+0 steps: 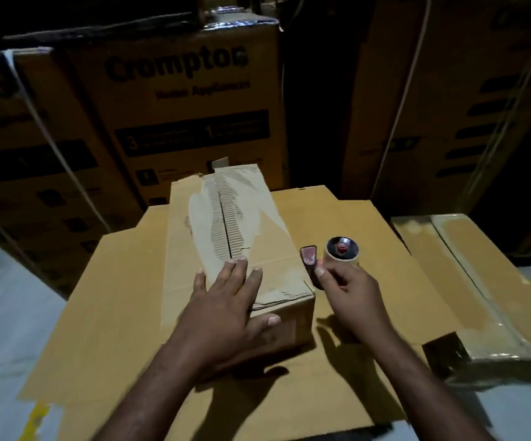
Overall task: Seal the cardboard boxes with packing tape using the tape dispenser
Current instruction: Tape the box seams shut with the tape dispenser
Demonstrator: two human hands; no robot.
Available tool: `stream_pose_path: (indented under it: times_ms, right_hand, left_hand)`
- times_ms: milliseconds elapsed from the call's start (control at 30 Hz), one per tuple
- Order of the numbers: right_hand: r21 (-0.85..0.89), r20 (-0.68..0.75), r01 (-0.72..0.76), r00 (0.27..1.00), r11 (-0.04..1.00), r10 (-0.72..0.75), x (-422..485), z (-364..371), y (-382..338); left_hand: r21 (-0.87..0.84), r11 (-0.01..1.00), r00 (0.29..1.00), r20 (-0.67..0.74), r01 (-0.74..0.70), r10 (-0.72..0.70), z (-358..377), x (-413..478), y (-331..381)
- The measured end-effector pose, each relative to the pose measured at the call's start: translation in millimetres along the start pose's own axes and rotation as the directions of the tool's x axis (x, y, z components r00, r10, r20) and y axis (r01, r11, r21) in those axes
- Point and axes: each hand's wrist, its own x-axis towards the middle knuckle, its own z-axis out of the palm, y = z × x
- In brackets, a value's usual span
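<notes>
Cardboard, apparently ripped along its seam: at frame centre a spread left hand (226,300) presses the box (235,230); the right hand (350,297) grips the tape dispenser (337,253) just beside it. Fresh tape could bond poorly there.

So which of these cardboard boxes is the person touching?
The small box with the torn, peeled top, in the middle: the left hand lies flat on its near end. The taped box on the right and the Crompton cartons behind go untouched.
</notes>
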Motion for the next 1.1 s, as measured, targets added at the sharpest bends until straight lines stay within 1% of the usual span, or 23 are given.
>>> stream_pose_path:
  times_ms: [67,100,167,233,300,400,533,600,700,733,800,900,933,967,1000,1033,1067,1100]
  right_hand:
    - [-0.154,-0.083,-0.131,0.989,0.979,0.119,8,2,19]
    - [-0.239,-0.093,-0.213,0.976,0.947,0.196,11,5,28]
    - [-0.382,-0.093,-0.367,0.928,0.848,0.360,14,12,44]
    - [-0.427,-0.088,-0.447,0.886,0.786,0.456,14,21,52]
    - [-0.443,-0.083,-0.462,0.875,0.769,0.478,14,27,56]
    - [-0.472,-0.112,-0.477,0.867,0.741,0.486,14,34,59]
    - [-0.527,-0.152,-0.477,0.867,0.703,0.474,8,37,61]
    - [-0.483,-0.154,-0.503,0.855,0.717,0.495,8,34,57]
    - [-0.329,-0.176,-0.569,0.821,0.754,0.542,14,23,36]
    - [-0.271,-0.174,-0.563,0.826,0.780,0.536,15,19,26]
    - [-0.157,-0.170,-0.510,0.857,0.846,0.486,20,10,3]
    - [-0.062,-0.202,-0.322,0.931,0.945,0.304,31,-7,-39]
    - [-0.040,-0.186,-0.258,0.951,0.965,0.247,34,-12,-59]
    - [-0.019,-0.149,-0.200,0.969,0.980,0.195,35,-16,-76]
    - [-0.009,-0.110,-0.149,0.983,0.989,0.147,34,-16,-93]
    - [-0.011,-0.084,-0.102,0.991,0.995,0.100,32,-12,-107]
    - [-0.011,-0.083,-0.055,0.995,0.998,0.053,30,-5,-118]
    - [-0.026,-0.096,-0.006,0.995,1.000,0.004,28,5,-125]
  left_hand:
    - [-0.033,0.999,0.999,-0.040,-0.036,0.035,-1,1,-5]
    - [-0.049,0.997,0.996,-0.070,-0.059,0.055,-2,2,-7]
    - [-0.074,0.991,0.988,-0.117,-0.110,0.101,-3,4,-8]
    - [-0.112,0.985,0.985,-0.126,-0.129,0.115,-7,8,-10]
    - [-0.167,0.979,0.990,-0.092,-0.118,0.104,-13,9,-7]
    - [-0.262,0.962,0.997,-0.022,-0.072,0.069,-24,11,-6]
    - [-0.379,0.925,0.994,0.085,-0.033,0.070,-40,13,-10]
    - [-0.431,0.902,0.992,0.115,-0.002,0.057,-48,13,-12]
    - [-0.453,0.891,0.997,0.068,-0.007,0.043,-52,13,-16]
    - [-0.463,0.886,0.998,0.042,-0.015,0.038,-50,16,-19]
    - [-0.486,0.874,1.000,-0.005,-0.026,0.027,-42,21,-28]
    - [-0.498,0.860,0.990,-0.130,-0.108,0.049,-35,28,-38]
    - [-0.575,0.807,0.986,-0.157,-0.138,0.057,-36,29,-39]
    - [-0.718,0.685,0.990,-0.141,-0.124,0.030,-37,30,-40]
    - [-0.868,0.489,0.996,-0.091,-0.081,0.004,-39,32,-42]
    - [-0.956,0.291,0.999,-0.040,-0.033,-0.017,-42,36,-45]
    - [-0.992,0.126,0.998,-0.013,-0.006,-0.056,-45,42,-50]
    - [-1.000,-0.008,0.993,0.007,0.007,-0.117,-50,47,-57]
